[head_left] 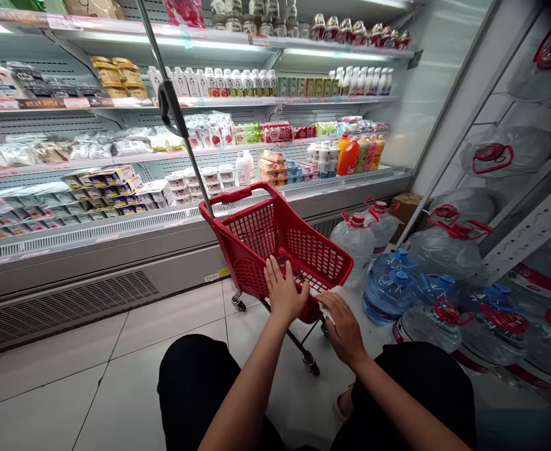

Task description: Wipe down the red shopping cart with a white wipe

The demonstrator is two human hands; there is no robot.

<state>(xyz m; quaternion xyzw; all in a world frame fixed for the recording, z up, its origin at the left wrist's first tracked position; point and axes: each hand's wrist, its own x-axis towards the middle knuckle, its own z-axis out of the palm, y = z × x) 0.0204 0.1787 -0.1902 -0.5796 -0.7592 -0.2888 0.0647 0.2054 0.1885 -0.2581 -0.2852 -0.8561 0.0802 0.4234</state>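
A red plastic shopping basket (256,241) on wheels stands on the tiled floor in front of me, its long black pull handle (172,113) rising up to the left. My left hand (282,291) lies flat on the basket's near rim, fingers spread. Just to the right, my right hand (343,326) presses a white cloth (329,300) against the basket's lower front corner, fingers curled over it. I am crouched, with my knees in black trousers at the bottom of the view.
An open refrigerated case (115,232) with shelves of dairy packs, bottles and juices runs along the left and back. Large water jugs (388,291) with red and blue caps crowd the floor and a metal rack (529,232) at right. Pale floor tiles (68,376) spread to the left.
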